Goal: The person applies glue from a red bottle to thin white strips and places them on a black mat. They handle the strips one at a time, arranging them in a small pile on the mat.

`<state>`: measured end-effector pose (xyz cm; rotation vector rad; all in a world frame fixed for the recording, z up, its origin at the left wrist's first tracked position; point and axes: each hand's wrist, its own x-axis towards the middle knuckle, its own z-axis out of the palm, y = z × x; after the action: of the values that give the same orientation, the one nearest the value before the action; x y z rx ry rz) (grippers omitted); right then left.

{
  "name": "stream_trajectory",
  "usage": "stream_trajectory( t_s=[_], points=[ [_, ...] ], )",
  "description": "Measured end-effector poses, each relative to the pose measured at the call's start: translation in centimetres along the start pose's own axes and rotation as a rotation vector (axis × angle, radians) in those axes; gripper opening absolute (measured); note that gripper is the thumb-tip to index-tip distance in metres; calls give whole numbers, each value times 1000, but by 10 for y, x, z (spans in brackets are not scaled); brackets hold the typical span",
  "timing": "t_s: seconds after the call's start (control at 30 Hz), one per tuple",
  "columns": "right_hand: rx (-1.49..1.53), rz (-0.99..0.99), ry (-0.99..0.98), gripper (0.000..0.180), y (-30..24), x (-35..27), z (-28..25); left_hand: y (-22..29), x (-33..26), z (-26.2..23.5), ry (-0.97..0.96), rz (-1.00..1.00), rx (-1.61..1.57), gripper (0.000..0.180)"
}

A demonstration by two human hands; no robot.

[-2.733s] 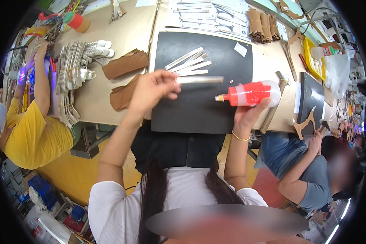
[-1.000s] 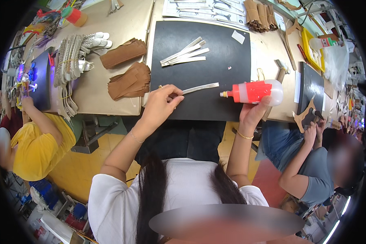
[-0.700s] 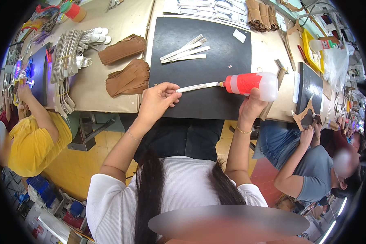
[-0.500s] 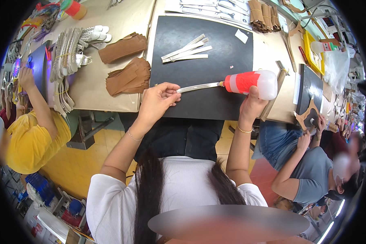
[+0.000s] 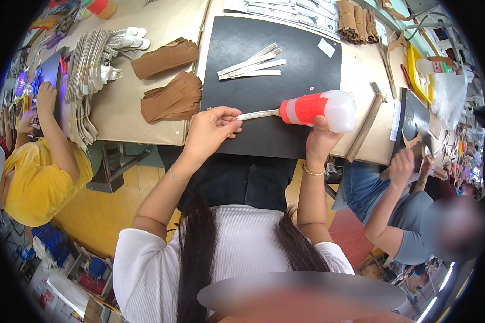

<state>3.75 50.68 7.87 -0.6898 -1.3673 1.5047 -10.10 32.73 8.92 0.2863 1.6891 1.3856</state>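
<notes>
My left hand (image 5: 213, 129) pinches one end of a thin pale strip (image 5: 256, 114) just above the black mat (image 5: 275, 86). My right hand (image 5: 320, 138) grips a squeeze bottle (image 5: 318, 107) with a red band, laid on its side so its nozzle meets the strip's other end. Several more pale strips (image 5: 251, 62) lie fanned out on the mat further back, and a small white scrap (image 5: 326, 47) lies near its far right corner.
Two stacks of brown pieces (image 5: 170, 97) lie left of the mat on the tan table (image 5: 129, 116). Bundled white pieces (image 5: 94, 64) sit further left. A person in yellow (image 5: 35, 172) works at left, another in grey-blue (image 5: 409, 215) at right. More brown stacks (image 5: 355, 19) lie far back.
The strip has come down from mid-mat to the mat's near edge in my left hand. The bottle has tipped over sideways and its nozzle now touches the strip's end.
</notes>
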Motion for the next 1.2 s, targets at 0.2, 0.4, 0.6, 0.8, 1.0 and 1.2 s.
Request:
stream_trajectory(
  t_s=[0.2,0.4,0.6,0.8,1.0,1.2],
  points=[
    [63,46,-60,51,2,-10,18,0,1,-1,-10,-11,-25,23],
    [128,107,-114,51,7,-19,32,3,-1,1,-9,16,-35,26],
    [185,145,-144,57,15,-21,40,3,-3,2,2,46,-36,29],
    [285,234,42,77,7,2,25,14,12,-8,-79,77,-177,28],
    [284,153,198,76,-6,21,-11,63,89,-42,12,340,-20,29],
    [278,199,228,73,4,13,-24,101,174,-46,7,388,120,29]
  ],
)
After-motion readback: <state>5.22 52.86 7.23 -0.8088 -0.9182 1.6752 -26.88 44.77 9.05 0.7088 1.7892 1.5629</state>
